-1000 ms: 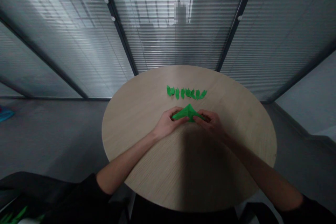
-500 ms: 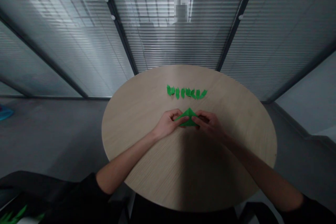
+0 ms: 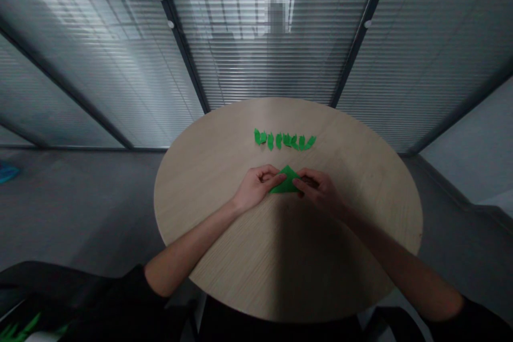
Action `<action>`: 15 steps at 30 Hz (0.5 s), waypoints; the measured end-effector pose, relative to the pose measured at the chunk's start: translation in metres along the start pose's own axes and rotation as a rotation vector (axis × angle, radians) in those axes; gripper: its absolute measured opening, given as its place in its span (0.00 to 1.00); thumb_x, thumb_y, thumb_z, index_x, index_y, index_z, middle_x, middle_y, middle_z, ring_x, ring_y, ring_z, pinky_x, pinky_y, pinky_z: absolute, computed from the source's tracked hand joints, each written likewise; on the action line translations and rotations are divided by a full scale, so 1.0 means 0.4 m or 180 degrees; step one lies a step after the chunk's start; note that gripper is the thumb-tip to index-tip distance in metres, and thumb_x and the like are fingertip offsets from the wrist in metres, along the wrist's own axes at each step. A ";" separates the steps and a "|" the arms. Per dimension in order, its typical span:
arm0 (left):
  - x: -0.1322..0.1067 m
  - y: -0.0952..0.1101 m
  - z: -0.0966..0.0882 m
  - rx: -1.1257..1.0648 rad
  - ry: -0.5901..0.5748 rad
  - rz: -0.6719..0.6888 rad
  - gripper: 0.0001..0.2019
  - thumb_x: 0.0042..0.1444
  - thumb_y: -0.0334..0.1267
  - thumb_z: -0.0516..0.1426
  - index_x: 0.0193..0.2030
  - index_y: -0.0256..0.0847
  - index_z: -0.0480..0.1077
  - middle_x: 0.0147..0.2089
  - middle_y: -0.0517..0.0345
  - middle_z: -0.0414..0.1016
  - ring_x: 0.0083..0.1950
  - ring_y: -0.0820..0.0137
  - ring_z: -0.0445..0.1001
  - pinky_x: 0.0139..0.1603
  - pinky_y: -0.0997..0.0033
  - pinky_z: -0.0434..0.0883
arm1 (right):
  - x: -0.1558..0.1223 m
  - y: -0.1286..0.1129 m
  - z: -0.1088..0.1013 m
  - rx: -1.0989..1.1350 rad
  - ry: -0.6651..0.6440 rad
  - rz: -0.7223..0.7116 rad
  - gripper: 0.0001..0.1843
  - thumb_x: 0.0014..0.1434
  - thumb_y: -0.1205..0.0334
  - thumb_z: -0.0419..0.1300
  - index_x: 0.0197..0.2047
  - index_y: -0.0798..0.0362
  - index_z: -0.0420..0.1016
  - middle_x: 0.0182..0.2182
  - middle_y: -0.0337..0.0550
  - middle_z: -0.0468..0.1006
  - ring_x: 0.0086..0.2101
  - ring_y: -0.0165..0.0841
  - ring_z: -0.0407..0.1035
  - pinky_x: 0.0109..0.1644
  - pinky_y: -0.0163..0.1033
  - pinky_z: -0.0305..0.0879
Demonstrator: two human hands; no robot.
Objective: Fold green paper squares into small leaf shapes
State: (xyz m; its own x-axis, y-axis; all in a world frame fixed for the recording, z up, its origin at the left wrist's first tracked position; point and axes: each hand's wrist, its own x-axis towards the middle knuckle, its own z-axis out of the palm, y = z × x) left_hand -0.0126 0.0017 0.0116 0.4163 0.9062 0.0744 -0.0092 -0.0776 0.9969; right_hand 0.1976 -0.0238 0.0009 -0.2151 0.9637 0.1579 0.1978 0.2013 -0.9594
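A green paper triangle (image 3: 286, 180) lies near the middle of the round wooden table (image 3: 224, 160). My left hand (image 3: 256, 186) pinches its left side with curled fingers. My right hand (image 3: 318, 188) presses and pinches its right side, fingers closed on the paper. Both hands rest on the tabletop. Behind the triangle, a row of several small folded green paper pieces (image 3: 284, 140) lies on the table.
A glass wall with horizontal blinds (image 3: 264, 37) and dark frames stands behind the table. Grey floor surrounds the table. More green paper (image 3: 16, 328) shows at the lower left edge near my dark sleeve.
The green paper was a wider raised shape between my hands. It is now folded flatter and smaller, and my hands have drawn closer together on it.
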 end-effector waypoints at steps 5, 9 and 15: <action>-0.003 0.003 0.004 0.0019 0.0027 0.0072 0.21 0.56 0.56 0.67 0.30 0.39 0.71 0.22 0.67 0.63 0.23 0.77 0.56 0.26 0.74 0.53 | 0.001 -0.002 -0.002 -0.0021 0.0043 -0.0004 0.18 0.60 0.44 0.67 0.33 0.51 0.77 0.22 0.38 0.74 0.23 0.30 0.68 0.26 0.34 0.62; -0.005 0.005 0.004 0.0060 0.0013 0.0115 0.23 0.56 0.58 0.67 0.29 0.39 0.70 0.21 0.68 0.61 0.23 0.78 0.54 0.25 0.74 0.52 | 0.000 -0.003 -0.003 -0.0061 0.0041 -0.0043 0.17 0.61 0.46 0.66 0.32 0.51 0.77 0.21 0.38 0.74 0.23 0.30 0.66 0.26 0.35 0.60; -0.004 -0.002 0.008 0.0132 0.0054 0.0163 0.24 0.56 0.59 0.67 0.29 0.39 0.70 0.21 0.68 0.61 0.23 0.78 0.55 0.25 0.75 0.51 | -0.004 -0.007 -0.001 -0.0080 0.0018 -0.0054 0.17 0.62 0.45 0.65 0.34 0.52 0.79 0.23 0.39 0.74 0.24 0.30 0.67 0.27 0.35 0.60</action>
State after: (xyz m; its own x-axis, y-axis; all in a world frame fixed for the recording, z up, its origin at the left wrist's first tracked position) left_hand -0.0104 -0.0011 0.0106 0.4006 0.9075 0.1261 0.0078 -0.1410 0.9900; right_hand 0.1979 -0.0257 0.0034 -0.2132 0.9611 0.1754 0.2183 0.2218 -0.9503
